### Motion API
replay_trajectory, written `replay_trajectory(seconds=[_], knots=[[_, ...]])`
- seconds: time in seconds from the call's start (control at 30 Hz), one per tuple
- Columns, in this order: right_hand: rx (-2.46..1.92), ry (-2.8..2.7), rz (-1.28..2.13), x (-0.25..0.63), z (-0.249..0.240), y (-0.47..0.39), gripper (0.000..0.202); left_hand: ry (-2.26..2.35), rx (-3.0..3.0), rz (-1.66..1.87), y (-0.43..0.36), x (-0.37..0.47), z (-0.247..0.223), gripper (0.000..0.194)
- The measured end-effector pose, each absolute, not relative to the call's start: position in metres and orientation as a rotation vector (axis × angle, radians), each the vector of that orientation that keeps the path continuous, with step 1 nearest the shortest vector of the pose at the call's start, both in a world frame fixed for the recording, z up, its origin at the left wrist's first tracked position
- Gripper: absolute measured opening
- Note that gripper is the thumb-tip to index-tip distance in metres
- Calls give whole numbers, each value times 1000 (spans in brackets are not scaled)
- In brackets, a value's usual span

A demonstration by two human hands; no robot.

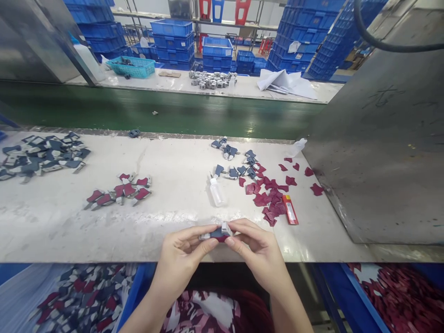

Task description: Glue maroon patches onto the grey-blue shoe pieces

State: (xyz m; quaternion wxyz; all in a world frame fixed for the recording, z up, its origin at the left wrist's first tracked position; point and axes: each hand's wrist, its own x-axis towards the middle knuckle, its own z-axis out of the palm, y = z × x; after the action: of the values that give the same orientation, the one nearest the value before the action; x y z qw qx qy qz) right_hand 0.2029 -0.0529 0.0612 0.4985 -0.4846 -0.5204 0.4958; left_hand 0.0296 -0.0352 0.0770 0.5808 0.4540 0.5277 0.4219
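Note:
Near the front edge of the table, my left hand point(185, 247) and my right hand point(251, 240) pinch one small plastic part point(217, 233) between thumbs and fingertips. It is dark blue and light grey, with a dark red piece on its lower side. Just beyond my hands a clear squeeze bottle point(217, 192) with a thin tip lies on the table. To its right are scattered dark red pieces point(274, 199) and a red box with a yellow end point(290, 210). Several blue-grey parts point(239, 171) lie behind them.
Red-faced parts point(128, 188) and a heap of blue-grey parts point(45, 152) lie left on the white table point(173, 162). Below the edge stand filled bins, a left one point(140, 286) and a right one point(360, 296). A metal housing point(381, 138) bounds the right. A green conveyor belt point(194, 115) runs behind.

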Motion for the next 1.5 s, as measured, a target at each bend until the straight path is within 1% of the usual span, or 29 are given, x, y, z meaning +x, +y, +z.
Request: replay_trajectory(seconds=[0.1, 0.33, 0.57, 0.67, 0.83, 1.0, 1.1, 1.37, 1.5], knots=[[-1102, -1176, 1278, 203, 60, -52, 15, 1219, 1050, 973, -34, 31, 81, 22], [-1160, -1274, 1050, 198, 58, -58, 12, 1203, 1018, 992, -38, 32, 80, 23], [-1173, -1205, 1015, 190, 55, -62, 10, 1309, 1053, 992, -43, 39, 83, 27], [-1153, -1143, 1025, 186, 54, -62, 10, 1334, 1071, 1037, -46, 42, 84, 24], [-1111, -1102, 1065, 182, 50, -63, 16, 1340, 1038, 1085, -48, 44, 84, 21], [-1099, -1091, 980, 177, 48, -64, 23, 1365, 997, 1132, -50, 48, 90, 19], [-1094, -1052, 953, 173, 48, -64, 22, 1332, 1009, 1154, -49, 50, 92, 17], [-1102, -958, 894, 164, 50, -60, 16, 1348, 1007, 1207, -54, 52, 82, 19], [-1093, -978, 910, 165, 49, -60, 19, 1369, 996, 1194, -54, 53, 83, 18]])
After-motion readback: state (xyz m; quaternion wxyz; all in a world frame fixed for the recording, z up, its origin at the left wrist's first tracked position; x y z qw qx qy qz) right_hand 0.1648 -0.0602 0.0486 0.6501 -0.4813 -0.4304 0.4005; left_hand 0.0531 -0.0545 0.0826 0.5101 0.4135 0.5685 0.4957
